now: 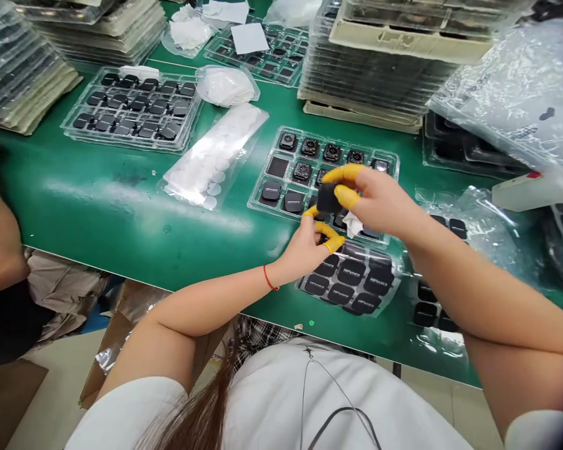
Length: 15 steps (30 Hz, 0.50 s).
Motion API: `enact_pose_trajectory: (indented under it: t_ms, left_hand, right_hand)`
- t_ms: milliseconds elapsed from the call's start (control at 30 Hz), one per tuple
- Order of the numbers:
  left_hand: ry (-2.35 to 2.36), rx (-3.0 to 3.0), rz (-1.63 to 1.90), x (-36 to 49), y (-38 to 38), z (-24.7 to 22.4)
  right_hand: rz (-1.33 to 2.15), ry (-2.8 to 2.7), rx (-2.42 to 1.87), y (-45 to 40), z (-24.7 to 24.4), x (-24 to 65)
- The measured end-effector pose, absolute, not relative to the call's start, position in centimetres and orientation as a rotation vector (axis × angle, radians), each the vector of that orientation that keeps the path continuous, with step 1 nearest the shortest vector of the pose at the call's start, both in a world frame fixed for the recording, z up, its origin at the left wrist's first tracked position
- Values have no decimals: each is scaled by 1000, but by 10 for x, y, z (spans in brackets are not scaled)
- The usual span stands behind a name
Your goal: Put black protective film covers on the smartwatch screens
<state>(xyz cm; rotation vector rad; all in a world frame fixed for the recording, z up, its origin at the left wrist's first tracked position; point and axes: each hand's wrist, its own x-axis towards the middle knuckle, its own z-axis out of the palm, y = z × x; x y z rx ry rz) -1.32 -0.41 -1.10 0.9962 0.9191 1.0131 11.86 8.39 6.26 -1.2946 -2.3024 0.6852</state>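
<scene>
My right hand (380,197), with yellow finger cots, pinches a black rounded-square piece (327,199) above the clear tray. A crumpled white wipe (353,225) hangs below its fingers; I cannot tell if they hold it. My left hand (312,240), also in yellow finger cots, is closed just below, its index fingertip by the black piece's lower edge. Something small and dark shows between its fingers, too hidden to name. Under both hands lies the clear tray (258,199) of square watch bodies, several showing round sensor backs. Nearer me is a sheet of black rounded-square stickers (351,275).
A strip of clear round stickers (211,162) lies left of the tray. Beyond it stands another filled tray (131,112). Tall tray stacks (366,81) rise at the back. Plastic bags (520,94) crowd the right. Another person's arm (0,231) rests at the left edge.
</scene>
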Motion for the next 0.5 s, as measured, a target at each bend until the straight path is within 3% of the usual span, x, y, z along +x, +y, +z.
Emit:
enact_pose_trajectory:
  t_ms: [100, 300, 500]
  left_hand:
    - [829, 1060, 993, -12, -4, -11]
    - [793, 1248, 820, -7, -13, -13]
    - [784, 1174, 690, -11, -12, 9]
  right_hand:
    - [766, -2349, -1295, 42, 59, 150]
    - [392, -2389, -1126, -8, 44, 183]
    - [372, -2329, -1744, -23, 20, 240]
